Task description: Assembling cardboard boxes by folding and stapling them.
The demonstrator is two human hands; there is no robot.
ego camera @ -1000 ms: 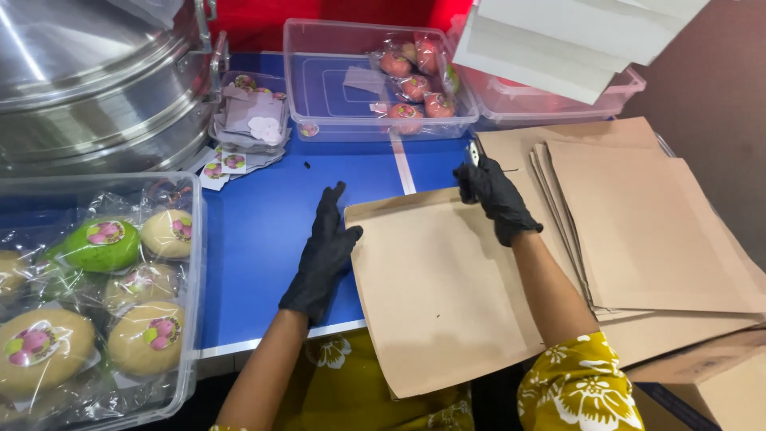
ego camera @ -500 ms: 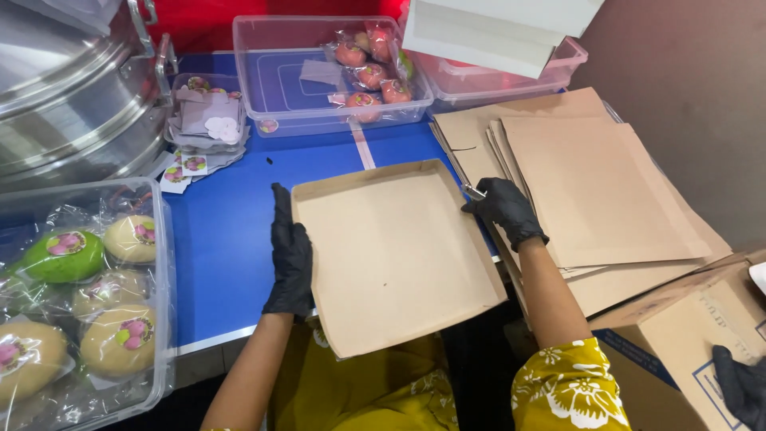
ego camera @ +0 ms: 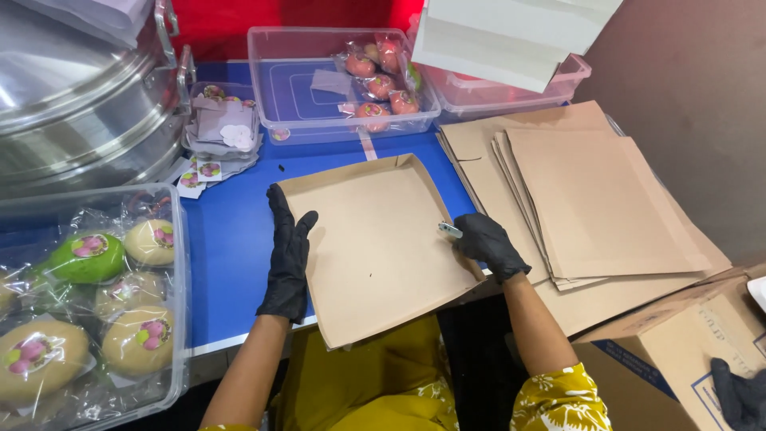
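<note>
Item: shallow tray box (ego camera: pixel 375 239) — one, plain brown card, square, low walls folded up along its far and right sides, inside face up with a small dark speck near the middle. It lies on the blue surface (ego camera: pixel 231 239) at the near edge, its near corner hanging out over that edge.

Left hand (ego camera: pixel 287 255) — black glove, laid flat along the box's left side, fingers straight and spread a little, grip open and pressing on the card rather than closed round it. Right hand (ego camera: pixel 487 243) — black glove, curled at the box's right wall; grip closed on a small pale object (ego camera: pixel 449 230), too small to make out.

Flat card blanks (ego camera: pixel 590 199) — one fanned stack, same brown, just right of the box toward the right edge; sheet count cannot be told.

Clear plastic tubs — two along the far edge: the left one (ego camera: pixel 275 88) holds about five pink wrapped buns (ego camera: pixel 379 76); the right one (ego camera: pixel 570 80) sits under a white folded carton (ego camera: pixel 503 36).

Clear bin (ego camera: pixel 177 263) — one, at the near left corner, holding five wrapped round buns that show: one green (ego camera: pixel 88 257), four pale.

Sticker pile (ego camera: pixel 219 132) — one, small round labels on backing, in a small tray left of the tubs.

Steel steamer (ego camera: pixel 72 104) — one, at the far left corner.

Printed carton (ego camera: pixel 678 351) — one, off the near right corner, with another person's gloved hand (ego camera: pixel 738 395) by it.
</note>
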